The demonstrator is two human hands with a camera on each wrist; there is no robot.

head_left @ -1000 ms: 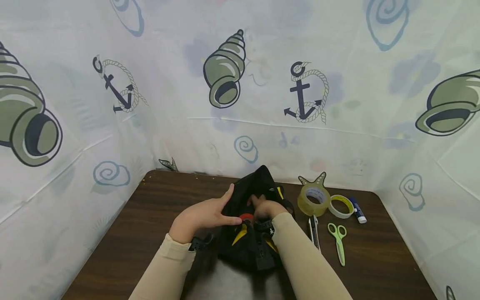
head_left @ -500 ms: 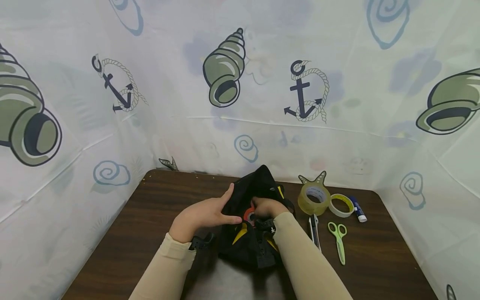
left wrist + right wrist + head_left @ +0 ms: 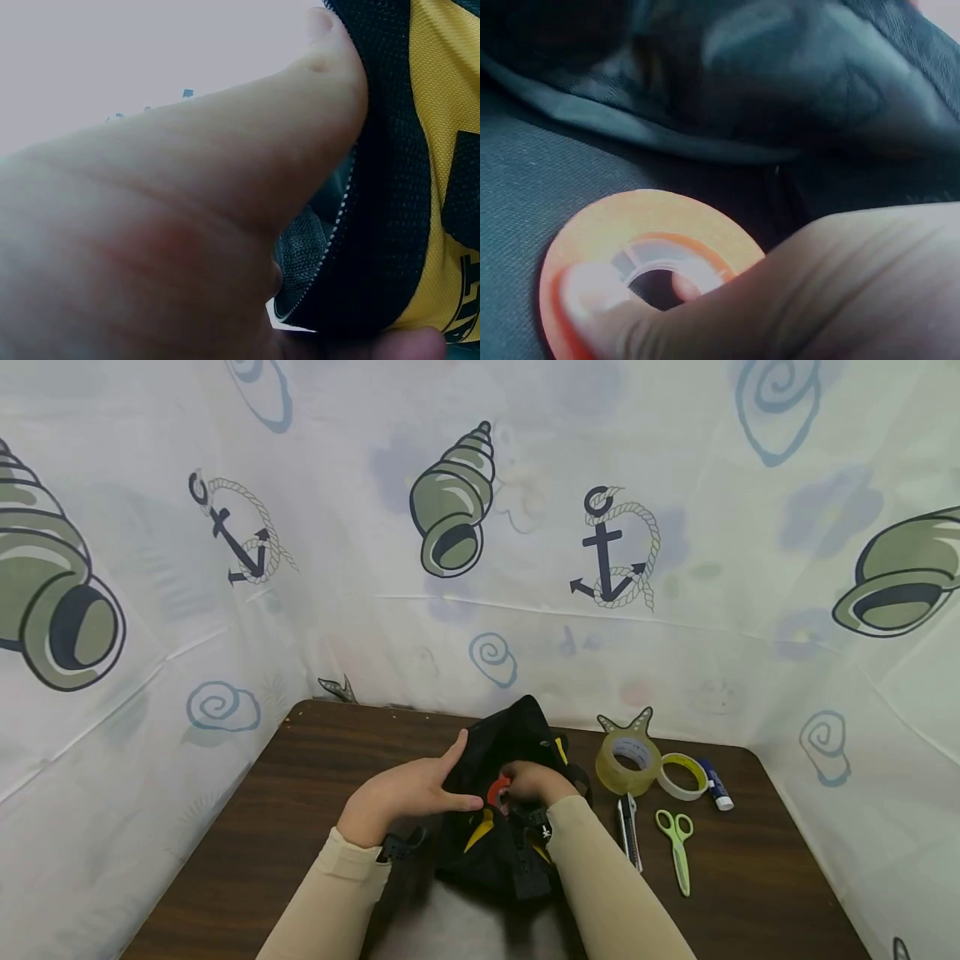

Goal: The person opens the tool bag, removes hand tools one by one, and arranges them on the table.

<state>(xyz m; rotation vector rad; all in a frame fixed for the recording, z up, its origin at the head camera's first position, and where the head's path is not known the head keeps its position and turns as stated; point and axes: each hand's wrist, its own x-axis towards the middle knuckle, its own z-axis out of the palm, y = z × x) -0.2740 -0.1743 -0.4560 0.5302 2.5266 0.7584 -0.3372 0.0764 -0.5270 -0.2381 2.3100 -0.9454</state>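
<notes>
A black tool bag (image 3: 480, 852) with yellow panels stands with its zipped mouth spread, mid-table in the head view. My left hand (image 3: 408, 793) holds the bag's left side, thumb over the front rim. The left wrist view gives a close look at the zip edge and a yellow panel (image 3: 446, 90). Inside the bag mouth, my right hand (image 3: 536, 781) pinches an orange-red roll of tape (image 3: 656, 210). Its thumb lies on the flat face, and a fingertip shows through the core. The other right fingers are hidden.
Right of the bag lie a wide clear tape roll (image 3: 626, 764), a narrower tape roll (image 3: 682, 777) with a yellow core, a blue glue stick (image 3: 716, 785), a utility knife (image 3: 628, 831) and green scissors (image 3: 680, 847). A patterned cloth (image 3: 525, 635) hangs behind the table.
The right hand's fingers have closed around the red tape roll, which has turned its flat face into view inside the bag. The left hand and the bag have stayed in place.
</notes>
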